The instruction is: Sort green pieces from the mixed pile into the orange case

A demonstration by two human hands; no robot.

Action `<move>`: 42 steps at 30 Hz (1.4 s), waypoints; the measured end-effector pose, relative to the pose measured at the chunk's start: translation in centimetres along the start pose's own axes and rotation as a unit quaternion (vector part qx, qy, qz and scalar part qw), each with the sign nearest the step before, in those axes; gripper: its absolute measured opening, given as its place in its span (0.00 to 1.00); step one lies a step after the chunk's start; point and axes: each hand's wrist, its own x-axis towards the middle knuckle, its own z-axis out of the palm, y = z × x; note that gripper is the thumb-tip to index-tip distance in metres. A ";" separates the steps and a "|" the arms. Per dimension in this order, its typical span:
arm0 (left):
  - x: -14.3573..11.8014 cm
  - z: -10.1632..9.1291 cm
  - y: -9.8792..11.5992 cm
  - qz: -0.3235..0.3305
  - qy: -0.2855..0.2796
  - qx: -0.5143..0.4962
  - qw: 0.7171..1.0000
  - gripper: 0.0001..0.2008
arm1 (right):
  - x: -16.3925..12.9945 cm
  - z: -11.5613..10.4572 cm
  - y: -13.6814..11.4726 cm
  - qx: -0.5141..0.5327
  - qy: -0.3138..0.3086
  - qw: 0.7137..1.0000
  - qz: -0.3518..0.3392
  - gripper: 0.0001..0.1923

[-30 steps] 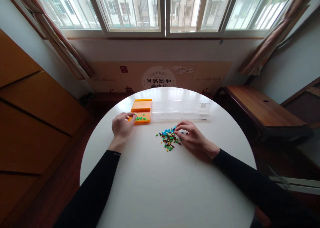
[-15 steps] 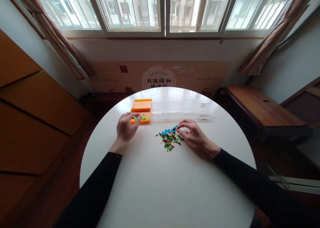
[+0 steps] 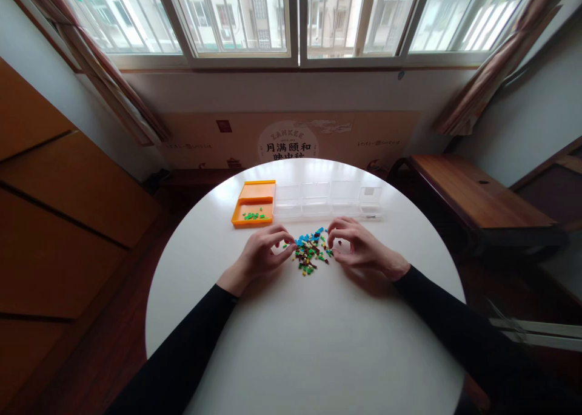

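White table (image 3: pixel 300 336), panel (image 3: pixel 373 130) behind it lettered ZANKEE and 月满颐和
Over the table my left hand (image 3: pixel 261 251) and right hand (image 3: pixel 361 246) curl, any grip I cannot tell; toward its far edge, an orange box (image 3: pixel 257 190); on its far half, a brick pile (image 3: pixel 308 252)

Daylight from the window (image 3: pixel 231 17) glares along the far edge of the table (image 3: pixel 309 336), dimming nearer, with wide-angle stretching outward.

Left forearm (image 3: pixel 186 339) and right forearm (image 3: pixel 448 315), black-sleeved, converge forward; the bare left hand (image 3: pixel 260 254) and right hand (image 3: pixel 366 248) face each other without touching, fingers curved toward the thumbs.
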 end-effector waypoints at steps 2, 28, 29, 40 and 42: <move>0.0 -0.1 -0.1 -0.005 0.006 0.002 1.000 0.06 | -0.1 -0.2 0.2 -0.003 -0.007 1.000 -0.004 0.13; 0.2 0.1 0.4 0.006 0.015 -0.007 1.000 0.06 | 0.5 0.4 -0.2 0.039 0.054 0.998 -0.018 0.07; 0.3 0.2 0.6 0.008 0.018 -0.012 1.000 0.06 | 0.6 0.4 -0.4 0.047 0.059 0.997 -0.020 0.06; 0.8 2.8 2.6 0.048 0.038 -0.009 0.998 0.06 | 1.3 2.2 -1.1 0.083 0.082 0.993 -0.028 0.03; 0.8 2.9 2.6 0.052 0.046 -0.002 0.998 0.05 | 1.4 2.2 -1.4 0.090 0.082 0.992 -0.030 0.03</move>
